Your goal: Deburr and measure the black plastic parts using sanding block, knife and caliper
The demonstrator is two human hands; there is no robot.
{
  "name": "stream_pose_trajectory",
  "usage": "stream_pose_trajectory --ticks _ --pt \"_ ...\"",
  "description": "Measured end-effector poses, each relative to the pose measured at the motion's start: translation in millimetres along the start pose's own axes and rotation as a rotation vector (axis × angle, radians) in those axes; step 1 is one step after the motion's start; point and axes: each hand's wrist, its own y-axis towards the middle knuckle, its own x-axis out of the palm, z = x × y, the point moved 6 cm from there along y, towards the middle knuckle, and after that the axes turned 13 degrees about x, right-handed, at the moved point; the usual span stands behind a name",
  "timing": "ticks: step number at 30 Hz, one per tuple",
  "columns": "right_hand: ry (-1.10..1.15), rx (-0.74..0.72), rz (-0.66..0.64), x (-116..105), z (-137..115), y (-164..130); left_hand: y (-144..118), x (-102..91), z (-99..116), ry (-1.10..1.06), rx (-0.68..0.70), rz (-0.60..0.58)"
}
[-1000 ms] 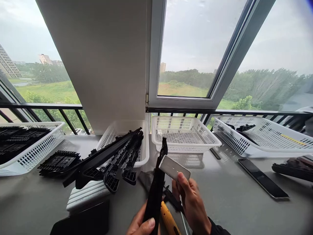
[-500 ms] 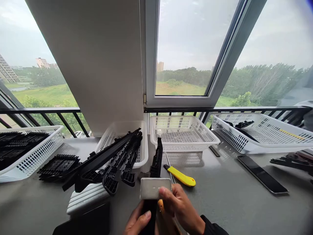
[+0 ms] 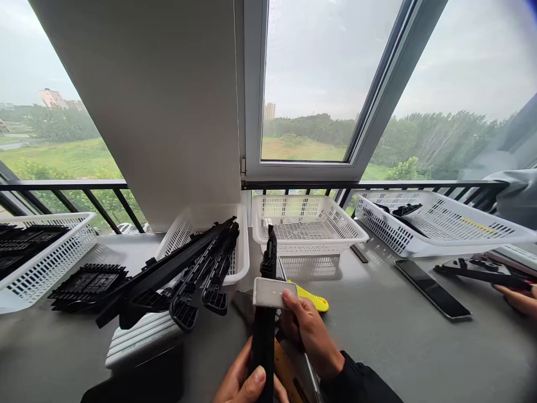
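Note:
My left hand (image 3: 245, 380) is closed around the near end of a long, narrow black plastic part (image 3: 263, 336), which points away from me with its ribbed tip raised. In my right hand (image 3: 309, 330), thumb on top, is a flat off-white rectangular block (image 3: 268, 293). The block lies across the middle of the black part; its underside is hidden. Just behind my right hand a yellow utility knife (image 3: 316, 299) rests on the table, partly covered. Below that hand is an orange-yellow item (image 3: 287, 366) with dark slots, its kind unclear.
Long black plastic parts (image 3: 197, 268) lean out of a white basket (image 3: 243, 257) at left. Other white baskets (image 3: 310, 245) line the railing. A black phone (image 3: 434, 288) lies at right, near another person's hand (image 3: 520, 299) at a black part (image 3: 474, 274). Gridded black pieces (image 3: 90, 285) lie left.
My right hand and the block have moved farther away along the black part, now tilted differently. Another person's hand has come into view at right. The whole view has shifted slightly.

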Motion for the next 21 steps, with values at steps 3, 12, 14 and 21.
stream_pose_trajectory --ticks 3,12,14,21 --pt "-0.002 0.001 -0.008 -1 1 2 3 -2.5 -1 0.041 0.008 0.003" --pt "0.087 -0.083 0.192 -28 -10 11 3 -14.7 -19 0.024 -0.196 0.006" --pt "0.087 -0.091 0.211 -29 -10 11 4 -18.6 -26 0.017 -0.221 0.014" --pt "0.024 -0.064 0.141 -19 -5 10 5 -25.8 -42 0.02 -0.222 0.084"
